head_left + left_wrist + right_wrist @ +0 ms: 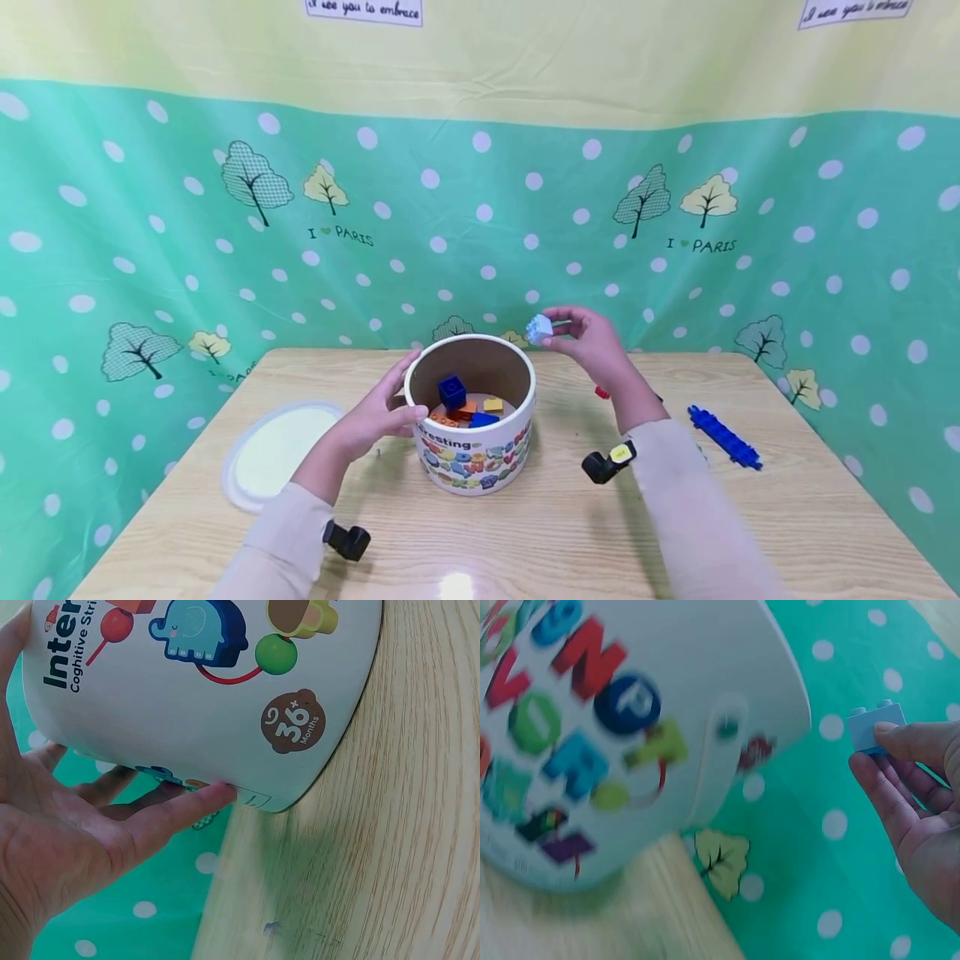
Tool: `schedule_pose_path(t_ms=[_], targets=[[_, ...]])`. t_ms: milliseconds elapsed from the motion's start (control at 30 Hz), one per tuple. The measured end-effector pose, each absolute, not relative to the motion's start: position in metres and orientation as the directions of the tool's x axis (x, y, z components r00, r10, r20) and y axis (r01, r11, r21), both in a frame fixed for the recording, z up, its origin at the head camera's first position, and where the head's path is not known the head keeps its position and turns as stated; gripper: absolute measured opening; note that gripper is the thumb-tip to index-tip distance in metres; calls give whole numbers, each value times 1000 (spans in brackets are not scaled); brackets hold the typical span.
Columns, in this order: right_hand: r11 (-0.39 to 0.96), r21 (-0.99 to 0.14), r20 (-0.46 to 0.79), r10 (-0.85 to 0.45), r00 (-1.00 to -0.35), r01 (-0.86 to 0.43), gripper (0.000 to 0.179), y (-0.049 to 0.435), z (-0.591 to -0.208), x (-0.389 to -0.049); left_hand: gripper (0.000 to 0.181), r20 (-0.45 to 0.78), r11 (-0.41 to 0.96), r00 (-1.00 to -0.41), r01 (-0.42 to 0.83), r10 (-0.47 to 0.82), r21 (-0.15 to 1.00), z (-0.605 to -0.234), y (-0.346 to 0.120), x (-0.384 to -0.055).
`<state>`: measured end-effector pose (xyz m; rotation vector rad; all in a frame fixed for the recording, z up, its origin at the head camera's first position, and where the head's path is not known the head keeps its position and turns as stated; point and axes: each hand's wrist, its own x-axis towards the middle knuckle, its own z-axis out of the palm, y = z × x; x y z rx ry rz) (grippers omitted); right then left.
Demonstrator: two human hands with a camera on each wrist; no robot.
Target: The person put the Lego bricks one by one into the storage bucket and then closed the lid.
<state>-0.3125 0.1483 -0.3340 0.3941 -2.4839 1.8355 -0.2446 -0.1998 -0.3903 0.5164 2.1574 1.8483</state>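
A white round bucket (472, 482) with printed colourful letters stands on the table. My left hand (371, 419) rests against its left side, thumb at the rim and fairly straight fingers along the outer wall; the left wrist view shows this hand (82, 829) beside the elephant print. My right hand (594, 337) pinches a light blue toy brick (538, 330) between thumb and fingers, raised just right of the rim. Its studs show in the right wrist view, where the brick (874, 727) is apart from the bucket. Inside lie a dark blue brick (452, 392), a yellow brick (493, 405) and orange bricks (465, 412).
A white round lid (273, 446) lies on the table at left. To the right is a long strip of joined blue bricks (725, 437). A small red piece (602, 392) shows partly behind the right forearm. A green dotted cloth (480, 208) hangs behind the table.
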Motion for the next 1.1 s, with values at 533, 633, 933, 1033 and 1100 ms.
schedule_pose_path(t_ms=[533,633,933,1033,1100], targets=[[292,-901,200,-377,-904,-321,43,106,-295,-319,90,38,123,-908,98,417,987,-394,-200,-245],[334,-883,179,-410,-894,-330,41,101,-286,-319,91,45,120,-907,105,420,987,-394,-201,-245],[429,-823,124,-505,-854,-373,33,90,-284,-324,92,42,122,-906,102,421,987,-395,-199,-244],[471,-796,107,-509,-854,-380,32,84,-281,-326,91,42,125,-908,103,417,987,-394,-199,-244],[489,-776,110,-518,-848,-400,31,82,-277,-328,90,42,126,-910,103,413,987,-393,-199,-244]])
